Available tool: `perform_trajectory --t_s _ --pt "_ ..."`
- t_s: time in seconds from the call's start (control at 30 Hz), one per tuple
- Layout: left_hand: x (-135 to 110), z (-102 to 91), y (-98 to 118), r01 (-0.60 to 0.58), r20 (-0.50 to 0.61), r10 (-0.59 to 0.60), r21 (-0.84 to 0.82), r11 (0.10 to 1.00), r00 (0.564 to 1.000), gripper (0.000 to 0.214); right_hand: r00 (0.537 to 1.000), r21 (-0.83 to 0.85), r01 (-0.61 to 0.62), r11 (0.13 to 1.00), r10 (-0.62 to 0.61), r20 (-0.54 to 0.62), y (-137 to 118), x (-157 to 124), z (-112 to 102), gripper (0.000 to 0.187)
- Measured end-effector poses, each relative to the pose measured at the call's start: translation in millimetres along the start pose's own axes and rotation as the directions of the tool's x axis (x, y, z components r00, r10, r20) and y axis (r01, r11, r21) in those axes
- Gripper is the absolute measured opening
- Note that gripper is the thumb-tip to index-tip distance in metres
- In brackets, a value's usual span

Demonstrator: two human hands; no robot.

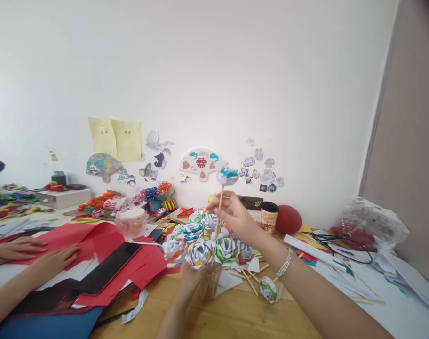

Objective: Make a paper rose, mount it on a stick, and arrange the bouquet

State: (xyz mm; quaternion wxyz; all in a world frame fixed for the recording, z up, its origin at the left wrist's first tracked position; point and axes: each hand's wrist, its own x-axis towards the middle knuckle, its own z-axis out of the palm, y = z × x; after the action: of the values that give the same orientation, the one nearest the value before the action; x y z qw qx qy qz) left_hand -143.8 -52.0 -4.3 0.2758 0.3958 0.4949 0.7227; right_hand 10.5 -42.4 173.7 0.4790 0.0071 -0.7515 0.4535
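Observation:
My right hand [232, 212] pinches the thin wooden stick [219, 212] of a paper rose [227, 175] with white and blue petals, upright above a bunch of other paper roses [200, 252]. The bunch is white with orange, yellow, green and blue edges. Its roses stand in a clear vase [210, 285]. My left hand [190, 278] is closed against the vase's left side, below the flowers; its fingers are mostly hidden behind them. The lower end of the held stick disappears among the roses.
A loose paper rose [268, 288] and wooden sticks [250, 281] lie on the table to the right. At left, another person's hands [55, 263] rest on red paper [91, 240] beside a black phone [108, 267]. A paper cup [269, 216] and red balloon [288, 220] stand behind.

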Motion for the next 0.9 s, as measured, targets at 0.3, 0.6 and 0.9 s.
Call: perform_trajectory --t_s 0.3,0.6,0.9 --pt "-0.7 0.6 1.8 0.002 0.04 -0.001 -0.029 1.0 0.999 0.04 0.992 -0.49 0.101 0.866 -0.051 0.114 -18.4 -11.3 -12.6 0.071" --pt "-4.4 1.3 6.9 -0.008 0.026 0.009 -0.019 1.0 1.0 0.042 0.915 -0.635 0.324 0.702 -0.063 0.398 -26.7 -10.1 -13.3 0.022" --pt "-3.3 1.6 2.2 0.025 0.048 -0.027 0.036 0.999 0.998 0.038 0.874 -0.707 0.337 0.622 0.073 0.481 -23.3 -2.3 -18.7 0.01"
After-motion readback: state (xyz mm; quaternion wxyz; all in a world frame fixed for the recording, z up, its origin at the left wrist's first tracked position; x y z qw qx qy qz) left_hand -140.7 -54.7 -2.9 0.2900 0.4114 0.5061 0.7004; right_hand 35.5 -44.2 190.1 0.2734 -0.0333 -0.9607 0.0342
